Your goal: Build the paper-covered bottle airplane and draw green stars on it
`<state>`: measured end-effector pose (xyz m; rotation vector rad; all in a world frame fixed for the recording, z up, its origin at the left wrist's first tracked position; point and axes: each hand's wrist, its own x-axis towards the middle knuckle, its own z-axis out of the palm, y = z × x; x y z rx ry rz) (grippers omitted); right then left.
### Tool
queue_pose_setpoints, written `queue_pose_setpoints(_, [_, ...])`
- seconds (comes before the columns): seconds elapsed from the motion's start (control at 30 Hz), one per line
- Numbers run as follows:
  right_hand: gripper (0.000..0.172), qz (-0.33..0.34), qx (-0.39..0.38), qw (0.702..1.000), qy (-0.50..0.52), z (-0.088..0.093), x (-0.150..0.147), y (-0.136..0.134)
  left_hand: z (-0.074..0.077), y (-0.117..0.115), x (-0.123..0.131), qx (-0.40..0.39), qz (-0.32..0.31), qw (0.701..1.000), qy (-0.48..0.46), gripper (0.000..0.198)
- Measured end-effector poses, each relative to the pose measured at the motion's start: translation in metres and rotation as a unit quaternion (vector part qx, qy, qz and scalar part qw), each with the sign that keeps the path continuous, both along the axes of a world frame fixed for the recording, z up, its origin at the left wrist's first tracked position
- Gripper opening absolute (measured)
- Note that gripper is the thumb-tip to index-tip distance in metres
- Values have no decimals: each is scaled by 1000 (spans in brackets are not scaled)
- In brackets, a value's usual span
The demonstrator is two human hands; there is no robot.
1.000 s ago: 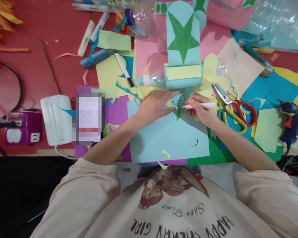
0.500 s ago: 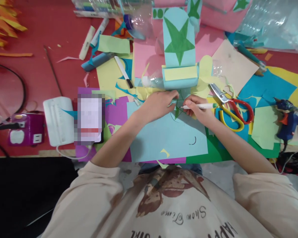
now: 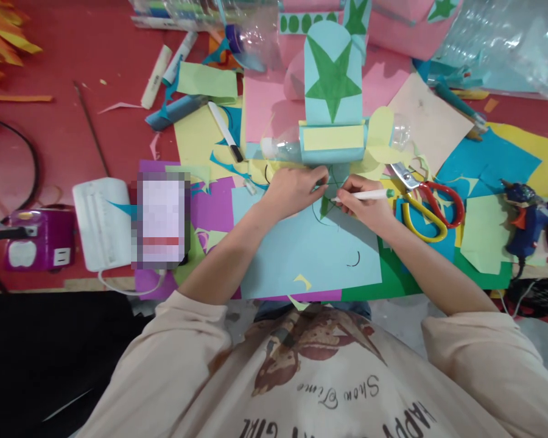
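A white marker (image 3: 369,194) with a green end lies in the closed fingers of my right hand (image 3: 363,210), its tip down at a star outline (image 3: 331,188) on light blue paper. Part of that star is coloured green. My left hand (image 3: 295,190) rests just left of the drawing, thumb and curled fingers closed at the paper's edge. Beneath both hands lies a larger light blue sheet (image 3: 310,255) with a dark curved mark. Right above them, a clear bottle (image 3: 285,148) on its side is wrapped in light blue paper, with a finished green star (image 3: 332,76) standing up behind it.
Scissors (image 3: 424,204) with red and yellow handles lie right of my right hand. A blue glue gun (image 3: 525,222) is further right. On the left are a phone (image 3: 163,219), a white power bank-like box (image 3: 103,225) and a black-capped marker (image 3: 226,131). Paper scraps surround everything.
The right hand and marker have shifted very slightly to the left at the star. The left hand stays at the paper, and the view has moved a little.
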<state>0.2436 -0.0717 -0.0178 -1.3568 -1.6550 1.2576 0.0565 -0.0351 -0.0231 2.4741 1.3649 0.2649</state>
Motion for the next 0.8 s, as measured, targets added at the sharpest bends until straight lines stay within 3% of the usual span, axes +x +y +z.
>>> queue_pose_setpoints(0.3, [23, -2, 12, 1000, -26, 3, -3, 0, -7, 0, 0, 15, 8, 1000, -6, 21])
queue_pose_setpoints(0.8, [23, 23, 47, 996, -68, -1, -4, -2, -5, 1, 1, 18, 0, 1000, -12, 21])
